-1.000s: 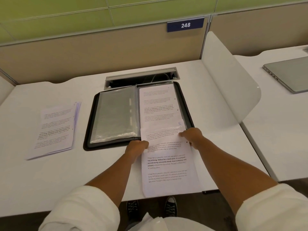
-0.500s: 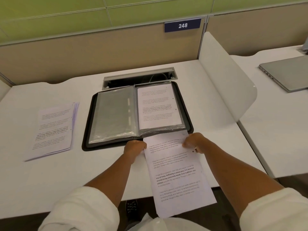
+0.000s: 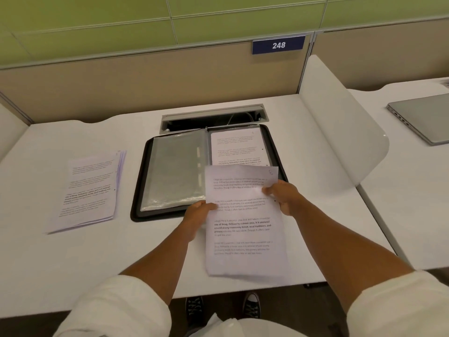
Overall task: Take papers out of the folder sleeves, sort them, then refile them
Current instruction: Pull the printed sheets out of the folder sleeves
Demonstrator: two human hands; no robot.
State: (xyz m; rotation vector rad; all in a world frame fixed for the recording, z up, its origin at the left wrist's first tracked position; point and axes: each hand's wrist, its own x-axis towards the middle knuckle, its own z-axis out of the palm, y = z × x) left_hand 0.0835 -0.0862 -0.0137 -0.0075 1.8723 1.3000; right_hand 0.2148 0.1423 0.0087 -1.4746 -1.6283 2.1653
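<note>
1. My left hand (image 3: 197,213) pinched the left edge of the sheet (image 3: 243,222), thumb on top, fingers curled under it.
2. My right hand (image 3: 283,196) gripped the right edge higher up, thumb pressed onto the printed face, fingers tucked behind.
3. The sheet hung between both hands, lifted off the desk (image 3: 60,263), printed side up, with blocks of text and a bold passage in the lower half. Its top edge overlapped the near right corner of the folder (image 3: 141,190); its bottom edge reached out past the desk's front edge.
4. The folder lay open flat, just beyond my hands, black rim all around. Its left sleeve (image 3: 175,169) looked clear and shiny, and I could not tell whether a page sat inside. Its right sleeve held a page (image 3: 237,148), partly covered by the sheet I held.
5. Off to the left, well apart from the folder, a stack (image 3: 90,188) of printed papers lay on the desk, edges slightly fanned.
6. Behind the folder, a cable slot (image 3: 213,116) opened in the desk, touching the folder's far edge.
7. A white divider (image 3: 340,132) curved up on the right; beyond it, a closed laptop (image 3: 425,117) rested on the next desk.
8. A blue sign (image 3: 278,45) reading 248 was on the back panel.
</note>
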